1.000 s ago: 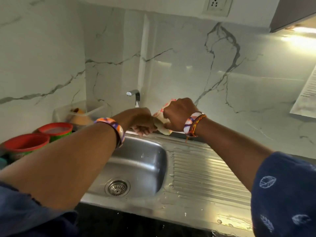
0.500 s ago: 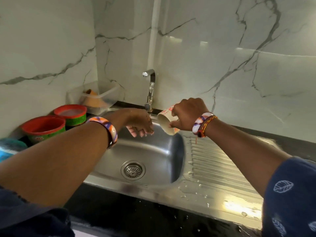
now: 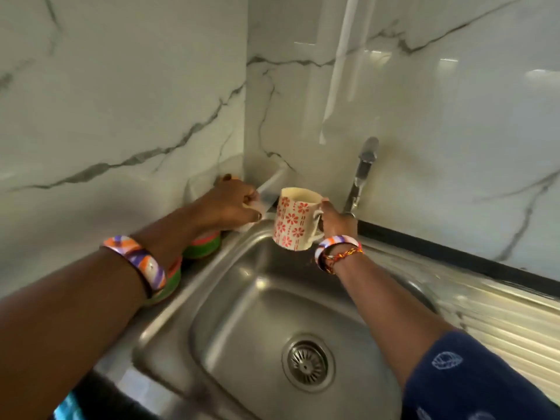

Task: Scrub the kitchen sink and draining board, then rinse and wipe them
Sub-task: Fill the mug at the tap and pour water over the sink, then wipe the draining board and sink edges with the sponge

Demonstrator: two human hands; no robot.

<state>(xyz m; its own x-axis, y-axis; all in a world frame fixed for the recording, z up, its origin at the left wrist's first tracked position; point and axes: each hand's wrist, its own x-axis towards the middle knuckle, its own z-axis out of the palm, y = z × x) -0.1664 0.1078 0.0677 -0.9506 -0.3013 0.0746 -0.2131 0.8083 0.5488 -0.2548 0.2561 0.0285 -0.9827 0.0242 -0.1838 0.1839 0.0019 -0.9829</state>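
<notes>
Sink, stainless steel, lies below both arms, its drain strainer near the front. Right hand grips the handle of a cream mug with a red flower pattern, held upright above the basin beside the tap. Left hand, fingers curled, holds the clear container in the corner. Ribbed draining board adjoins on the right. Red-and-green tubs sit under the left forearm.

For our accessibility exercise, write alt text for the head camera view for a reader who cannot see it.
A person's right hand holds a cream mug with red flowers upright over a steel sink, while the left hand reaches to a clear container in the marble corner. A tap stands behind the mug.
</notes>
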